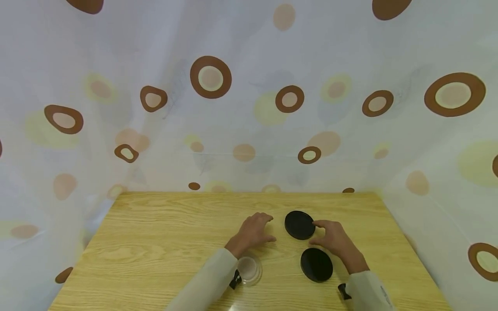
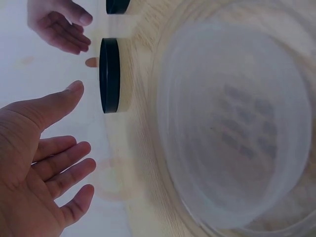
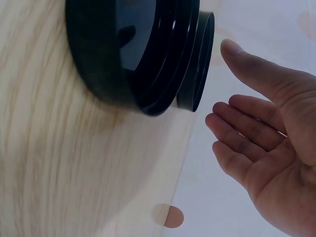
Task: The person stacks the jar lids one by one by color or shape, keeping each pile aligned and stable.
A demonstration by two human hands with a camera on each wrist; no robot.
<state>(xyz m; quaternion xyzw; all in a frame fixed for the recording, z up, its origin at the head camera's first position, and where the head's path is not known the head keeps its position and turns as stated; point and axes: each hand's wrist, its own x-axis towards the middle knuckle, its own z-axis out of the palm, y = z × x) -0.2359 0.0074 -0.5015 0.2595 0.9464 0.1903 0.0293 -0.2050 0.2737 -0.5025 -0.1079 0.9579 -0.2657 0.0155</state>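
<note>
Two round black lids lie on the wooden table: a far one and a near one. In the right wrist view the near lid is hollow side up, with ridges inside its rim. My right hand hovers by the far lid's right edge, thumb and fingers apart; contact is unclear. My left hand stands left of the far lid, thumb spread from the fingers, holding nothing. Under the left wrist sits a clear round container, with a frosted white disc-like surface and a blurred grey pattern on it.
The pale wooden table meets a white curtain with brown and yellow spots at the back and both sides. Small black pieces sit at both wrists, by the light sleeves.
</note>
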